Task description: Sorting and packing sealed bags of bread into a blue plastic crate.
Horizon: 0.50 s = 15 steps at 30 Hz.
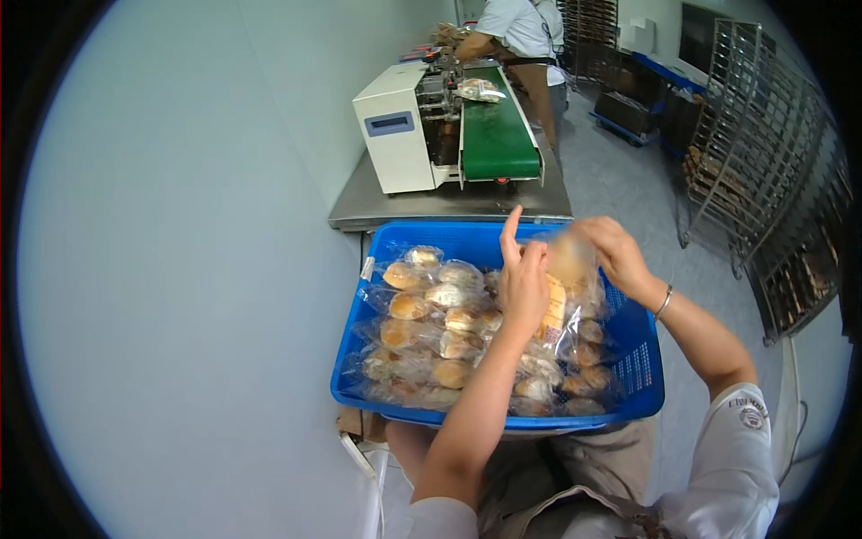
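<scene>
A blue plastic basket (377,411) holds many bread buns in clear wrappers, among them a golden bun (407,306) on the left side. Over its back right part, my left hand (526,279) grips the left edge of a clear bag of bread (555,303) that bears a printed label; the index finger points up. At the bag's upper right is my right hand (609,252), its fingers bent against the plastic. The top of the bag is blurred, and the fingertips of my right hand are partly hidden there.
Behind the basket, a packaging machine (397,135) with a green conveyor belt (498,141) stands on a metal table (431,209). A wrapped pack (479,89) lies on the belt. A co-worker (518,34) stands beyond it. Metal rack trolleys (741,135) stand at right; a wall is at left.
</scene>
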Each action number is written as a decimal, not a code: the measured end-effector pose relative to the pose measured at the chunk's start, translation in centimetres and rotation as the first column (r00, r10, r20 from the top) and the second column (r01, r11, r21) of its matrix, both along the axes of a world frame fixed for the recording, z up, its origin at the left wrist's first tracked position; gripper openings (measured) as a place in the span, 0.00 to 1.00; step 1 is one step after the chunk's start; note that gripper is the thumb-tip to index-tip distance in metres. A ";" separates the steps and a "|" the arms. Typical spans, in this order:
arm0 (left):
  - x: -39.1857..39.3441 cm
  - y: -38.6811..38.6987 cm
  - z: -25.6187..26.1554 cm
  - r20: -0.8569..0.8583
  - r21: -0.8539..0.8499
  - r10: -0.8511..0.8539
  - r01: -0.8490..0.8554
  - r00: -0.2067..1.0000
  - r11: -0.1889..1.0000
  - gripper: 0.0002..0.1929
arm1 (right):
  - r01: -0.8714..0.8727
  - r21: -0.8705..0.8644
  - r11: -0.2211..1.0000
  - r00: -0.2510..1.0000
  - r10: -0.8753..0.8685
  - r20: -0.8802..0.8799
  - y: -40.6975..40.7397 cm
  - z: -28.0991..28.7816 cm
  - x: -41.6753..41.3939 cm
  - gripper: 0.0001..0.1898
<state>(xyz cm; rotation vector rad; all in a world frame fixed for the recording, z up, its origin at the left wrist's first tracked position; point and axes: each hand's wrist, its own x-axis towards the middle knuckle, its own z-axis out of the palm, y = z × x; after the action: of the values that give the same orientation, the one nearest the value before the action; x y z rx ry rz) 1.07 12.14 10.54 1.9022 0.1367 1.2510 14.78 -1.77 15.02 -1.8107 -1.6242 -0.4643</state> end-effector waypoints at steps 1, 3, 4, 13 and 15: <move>0.3 0.2 -0.4 0.001 0.058 0.038 -0.038 0.999 0.998 0.04 | -0.034 -0.035 0.999 0.999 0.033 -0.008 -0.1 -0.5 -0.1 0.12; 0.6 0.8 -1.2 0.001 0.121 0.077 -0.076 0.997 0.990 0.04 | -0.045 -0.052 0.998 0.999 0.043 -0.028 0.3 -0.6 -0.4 0.12; 0.7 1.1 -1.6 -0.088 0.067 0.065 -0.059 0.994 0.996 0.03 | -0.058 -0.072 0.996 0.998 0.055 -0.044 0.6 -0.5 -0.3 0.11; 0.5 1.4 -2.3 -0.253 0.126 0.159 -0.130 0.954 0.983 0.05 | 0.057 0.298 0.953 0.976 -0.116 0.185 12.0 4.7 0.0 0.10; 0.5 0.8 -3.2 -0.346 0.164 0.149 -0.096 0.926 0.982 0.07 | 0.107 0.269 0.957 0.912 -0.202 0.356 17.1 5.3 0.8 0.19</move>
<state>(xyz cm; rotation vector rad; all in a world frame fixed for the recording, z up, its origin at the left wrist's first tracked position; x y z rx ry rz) 1.61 12.97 7.32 2.2665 0.3705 1.0032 15.61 15.30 20.28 -1.7410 -1.5861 -1.1008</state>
